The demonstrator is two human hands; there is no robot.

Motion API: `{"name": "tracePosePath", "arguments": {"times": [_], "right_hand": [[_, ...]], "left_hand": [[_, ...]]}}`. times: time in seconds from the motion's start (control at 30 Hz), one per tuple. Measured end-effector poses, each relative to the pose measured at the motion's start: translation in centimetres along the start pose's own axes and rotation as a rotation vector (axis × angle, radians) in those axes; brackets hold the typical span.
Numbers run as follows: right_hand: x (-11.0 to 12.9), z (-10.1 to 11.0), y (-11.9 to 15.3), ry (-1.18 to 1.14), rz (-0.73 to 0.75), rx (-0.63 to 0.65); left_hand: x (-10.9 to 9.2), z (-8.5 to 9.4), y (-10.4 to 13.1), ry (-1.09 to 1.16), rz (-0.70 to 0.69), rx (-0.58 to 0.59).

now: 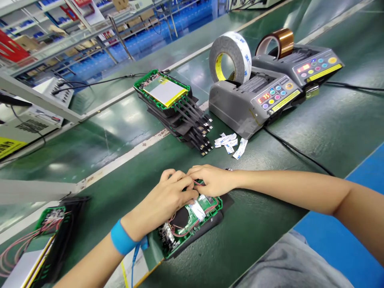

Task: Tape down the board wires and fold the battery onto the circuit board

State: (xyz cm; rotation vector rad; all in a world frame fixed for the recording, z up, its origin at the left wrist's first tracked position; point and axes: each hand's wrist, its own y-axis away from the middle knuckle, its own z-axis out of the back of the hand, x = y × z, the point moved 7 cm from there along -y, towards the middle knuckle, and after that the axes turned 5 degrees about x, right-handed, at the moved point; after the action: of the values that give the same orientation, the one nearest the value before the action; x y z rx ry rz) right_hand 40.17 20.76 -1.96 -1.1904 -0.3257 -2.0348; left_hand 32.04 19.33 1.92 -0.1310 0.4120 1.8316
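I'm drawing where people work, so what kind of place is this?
It looks like a factory workshop, probably for putting electronics together. You can see an opened device with wires inside, a stack of similar-looking green-edged devices, and a tape dispenser with a lit display.

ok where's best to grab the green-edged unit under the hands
Probably the unit is best gripped by its near long green rim, coming from the person's side: that edge looks uncovered, whereas the left hand and right hand cover the far part, and thin wires lie exposed on its open top.
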Motion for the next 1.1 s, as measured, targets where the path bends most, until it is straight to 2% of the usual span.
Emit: {"name": "tracePosePath", "arguments": {"times": [0.23, 0.43, 0.6, 0.9, 1.1], "right_hand": [[0.1, 0.0, -0.1, 0.01, 0.016, 0.009], [0.0, -0.1, -0.1, 0.006, 0.023, 0.001], [0.1, -0.1, 0.0, 0.001, 0.018, -0.001], [0.0, 0.0, -0.1, 0.001, 0.013, 0.017], [0.0, -0.1, -0.1, -0.004, 0.019, 0.018]], "left_hand": [[0.1, -0.3, -0.2, 0.056, -0.04, 0.027], [-0.3, -0.2, 0.5, 0.075, 0.036, -0.054], [-0.6, 0.0, 0.3, 0.075, 0.024, -0.073], [-0.5, -0.4, -0.2, 0.077, -0.025, -0.017], [-1.1, -0.3, -0.4, 0.088, -0.032, 0.041]]}}
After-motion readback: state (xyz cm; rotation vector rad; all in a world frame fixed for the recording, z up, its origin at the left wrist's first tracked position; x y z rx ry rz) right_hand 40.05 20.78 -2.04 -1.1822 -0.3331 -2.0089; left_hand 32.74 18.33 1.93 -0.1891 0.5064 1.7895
